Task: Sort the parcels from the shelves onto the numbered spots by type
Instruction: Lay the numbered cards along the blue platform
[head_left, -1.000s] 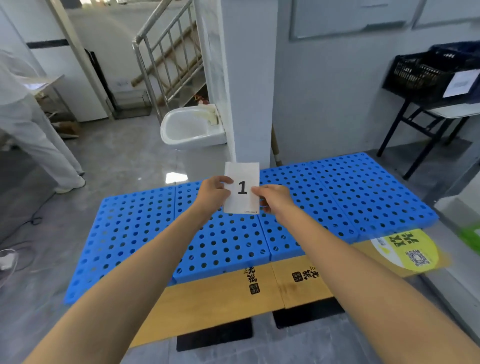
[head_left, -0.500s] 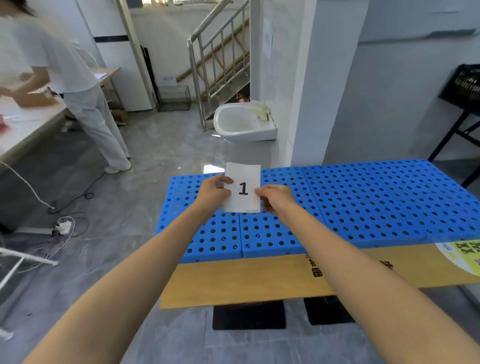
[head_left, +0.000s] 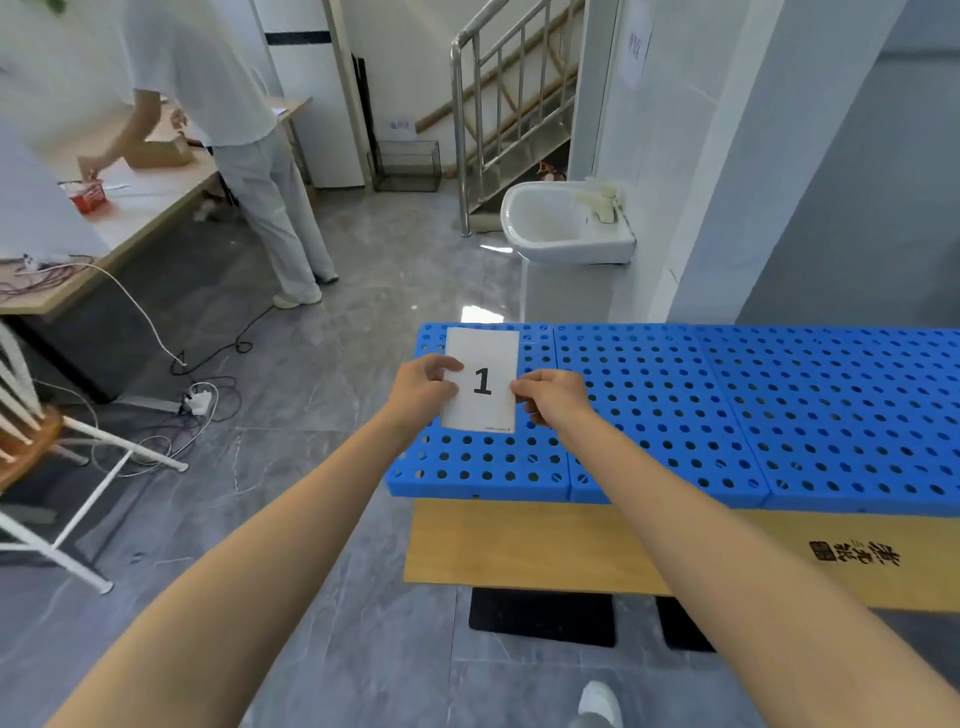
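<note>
White no.1 card (head_left: 483, 353) | pinched btwn left hand (head_left: 423, 387) & right hand (head_left: 555, 399) | over blue pallet (head_left: 649, 410), left end

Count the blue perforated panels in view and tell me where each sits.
3. The left panel is partly covered in view by the number card. The middle panel adjoins it. The right panel runs off the frame's right edge, so more may be hidden there.

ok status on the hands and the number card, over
Left grip and right grip pinching the card, number 1 facing up. Card held over the blue pallet's left end. Nothing in the way; other person at the desk, far left.
</note>
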